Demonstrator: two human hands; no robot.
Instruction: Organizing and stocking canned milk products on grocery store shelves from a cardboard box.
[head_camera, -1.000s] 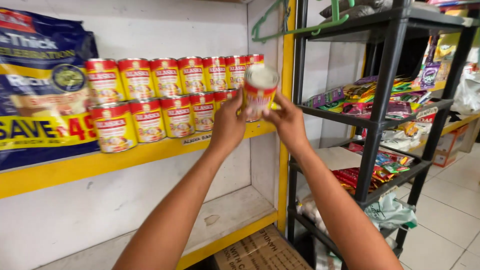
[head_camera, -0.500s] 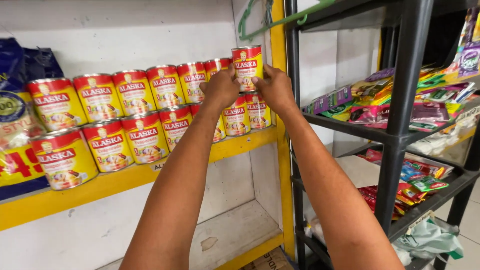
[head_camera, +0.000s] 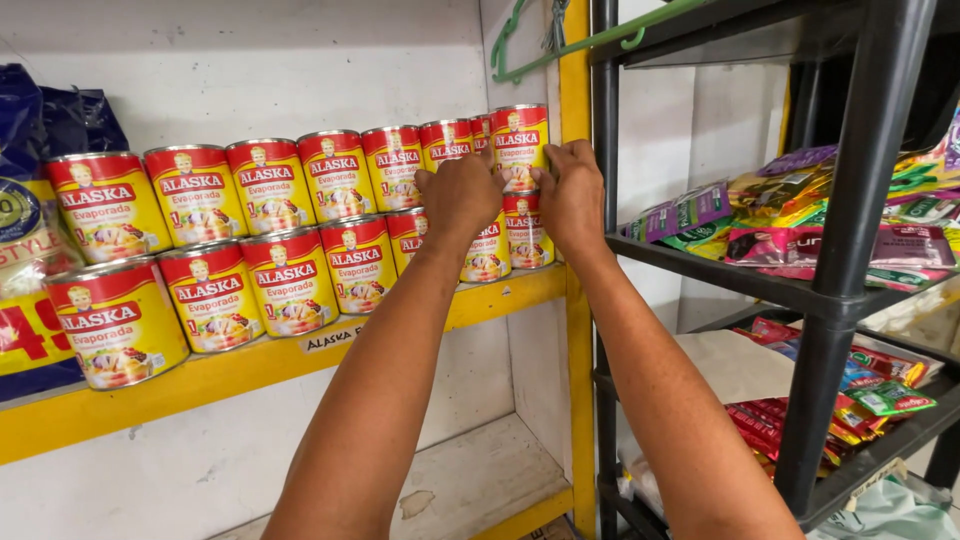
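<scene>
Both my hands hold a red and yellow can (head_camera: 520, 140) at the right end of the upper row of cans. My left hand (head_camera: 458, 195) grips its left side and my right hand (head_camera: 572, 190) its right side. The can rests on top of a lower can (head_camera: 527, 235). Two stacked rows of several matching cans (head_camera: 270, 230) run leftward along the yellow shelf (head_camera: 200, 385).
A blue printed bag (head_camera: 30, 220) stands at the shelf's left end. A black metal rack (head_camera: 840, 260) on the right carries colourful snack packets (head_camera: 840, 215). Green hangers (head_camera: 560, 40) hang overhead. A lower white shelf board (head_camera: 470, 480) lies beneath.
The can went from held in the air before the shelf to seated on the upper row's right end. My view shifted closer and rightward.
</scene>
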